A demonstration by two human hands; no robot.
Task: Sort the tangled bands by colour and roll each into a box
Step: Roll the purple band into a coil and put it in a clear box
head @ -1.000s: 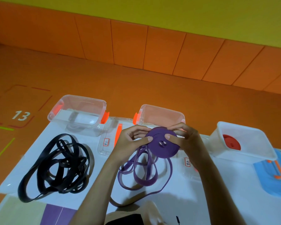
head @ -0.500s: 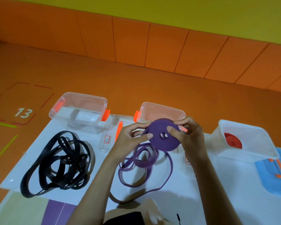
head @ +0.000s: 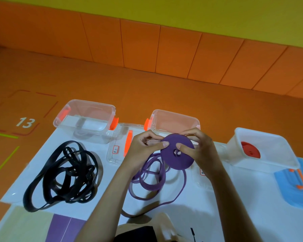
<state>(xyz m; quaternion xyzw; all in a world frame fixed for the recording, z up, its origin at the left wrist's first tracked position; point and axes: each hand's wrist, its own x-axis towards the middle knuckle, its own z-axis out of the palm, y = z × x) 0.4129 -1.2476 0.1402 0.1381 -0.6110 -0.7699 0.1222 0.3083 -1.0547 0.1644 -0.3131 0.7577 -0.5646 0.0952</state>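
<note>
bands in three colours sit across the white table (head: 94,215). the black band (head: 63,173) lies at about eight o'clock from the hands, a loose tangle flat on the table with nothing touching it. an open clear box (head: 87,103) stands at its twelve o'clock.

the left hand (head: 143,149) pinches the nine o'clock edge of the purple roll (head: 177,159), its thumb (head: 163,144) pressed on the near face and the other fingers curled behind. the roll is a flat coiled disc held above the table, with a second clear box (head: 175,113) at its twelve o'clock. the purple tail (head: 152,180) drops from the roll's six o'clock side and loops loosely on the table. the right hand (head: 199,151) pinches the three o'clock side, thumb on the face near the small open centre.

at three o'clock from the hands a white box (head: 269,159) holds a red roll (head: 250,151).

the band looks light, soft and rubbery. the coil will likely spring loose or telescope if the pinch eases. the safest hold seems to be across both flat faces, thumbs near the centre, leaving the rim free to take the tail, which may twist as it feeds.
</note>
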